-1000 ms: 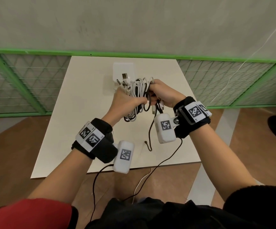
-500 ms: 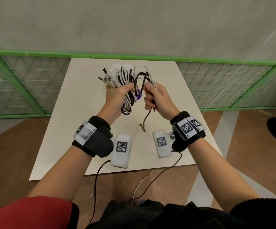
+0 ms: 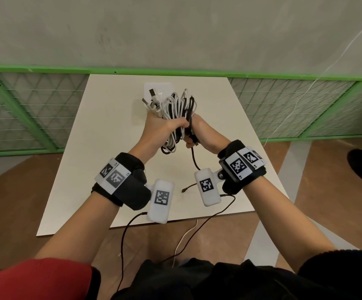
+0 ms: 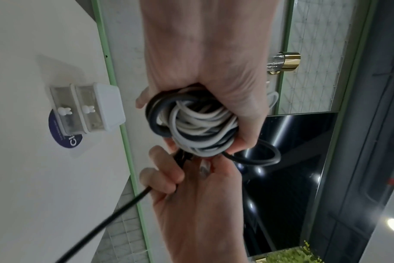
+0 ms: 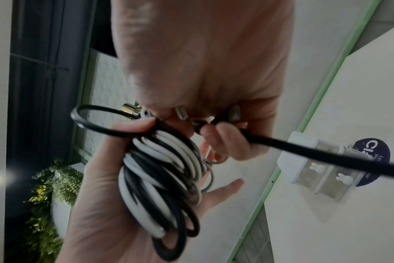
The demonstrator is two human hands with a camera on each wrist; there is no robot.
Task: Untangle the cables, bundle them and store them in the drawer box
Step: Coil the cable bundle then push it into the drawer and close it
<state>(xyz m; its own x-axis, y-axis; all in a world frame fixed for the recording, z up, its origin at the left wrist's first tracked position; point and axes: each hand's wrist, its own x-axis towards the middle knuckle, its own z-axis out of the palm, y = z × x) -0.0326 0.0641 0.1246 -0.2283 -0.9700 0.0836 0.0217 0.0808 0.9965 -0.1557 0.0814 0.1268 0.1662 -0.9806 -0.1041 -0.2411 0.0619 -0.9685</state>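
Cable bundle (image 3: pixel 176 113) sits mid-air over the table (image 3: pixel 102 135), clenched in left hand (image 3: pixel 161 128); right hand (image 3: pixel 199 132) now pinches the black tail (image 3: pixel 194 158) lower against the coil than 0.5 s ago; wrapping continues; drawer box (image 4: pixel 88 108) far, unused.

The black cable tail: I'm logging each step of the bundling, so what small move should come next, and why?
Probably wrap the loose black tail once more around the coil. The left hand grips the coil of white and black cables above the table, while the right hand pinches the black cable beside it, and its free end hangs down unwound. The drawer box looks shut.
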